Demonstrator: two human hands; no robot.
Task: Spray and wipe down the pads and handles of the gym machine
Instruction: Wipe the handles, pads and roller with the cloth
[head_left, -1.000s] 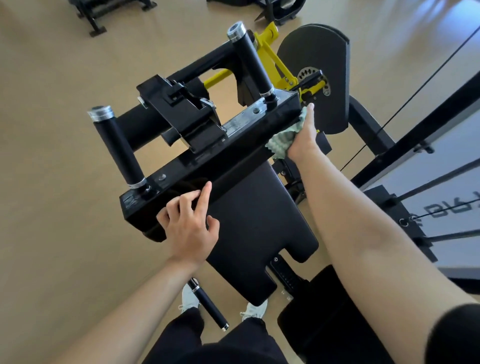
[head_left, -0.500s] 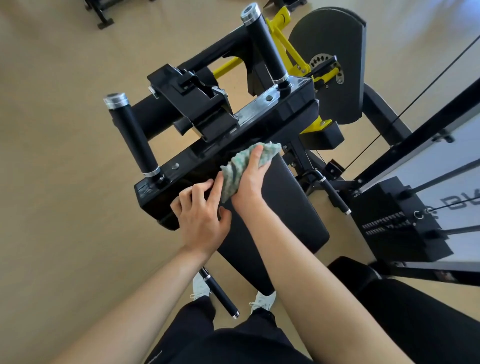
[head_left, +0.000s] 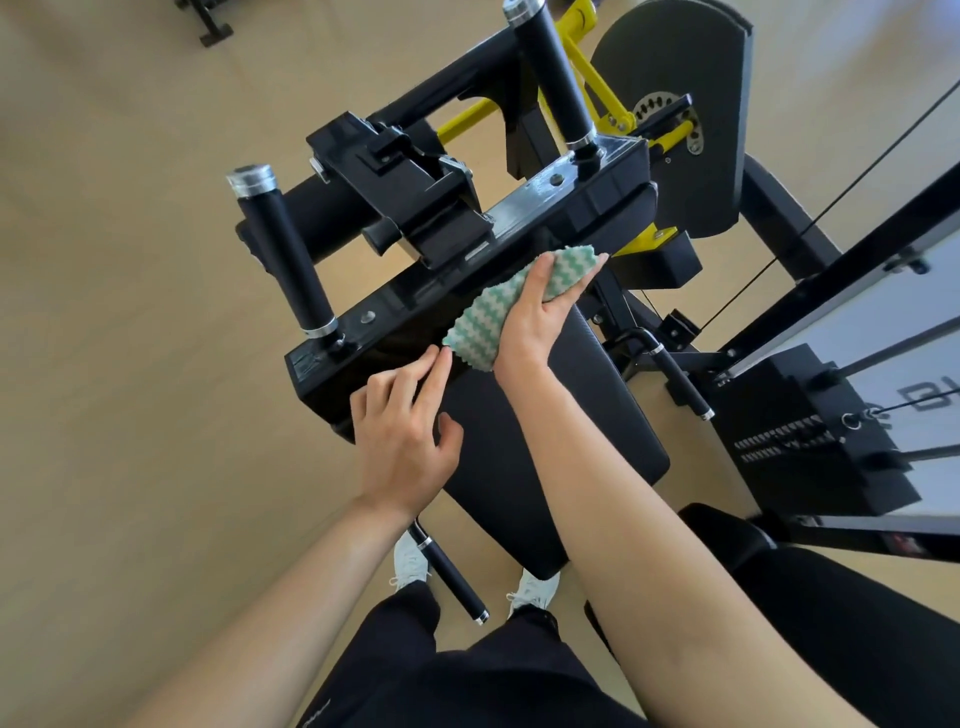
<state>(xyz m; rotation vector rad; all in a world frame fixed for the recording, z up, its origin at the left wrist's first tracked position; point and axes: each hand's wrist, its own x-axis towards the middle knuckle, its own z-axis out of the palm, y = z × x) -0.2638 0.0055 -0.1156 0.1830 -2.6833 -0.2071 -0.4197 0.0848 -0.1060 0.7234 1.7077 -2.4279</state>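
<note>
The right hand (head_left: 535, 317) grasps the green-and-white cloth (head_left: 480, 325) against the black pad (head_left: 363, 358). The left hand (head_left: 402, 436) rests on the pad, fingers (head_left: 431, 374) straight, holding nothing.

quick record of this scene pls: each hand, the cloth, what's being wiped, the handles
left hand: fingers straight, resting on the near edge of the upper pad
right hand: holds the cloth and presses it against the same pad
cloth: green and white zigzag, bunched under the hand
left handle: upright, untouched
right handle: upright, untouched
seat pad: below both hands, untouched
spray bottle: not in view
</note>
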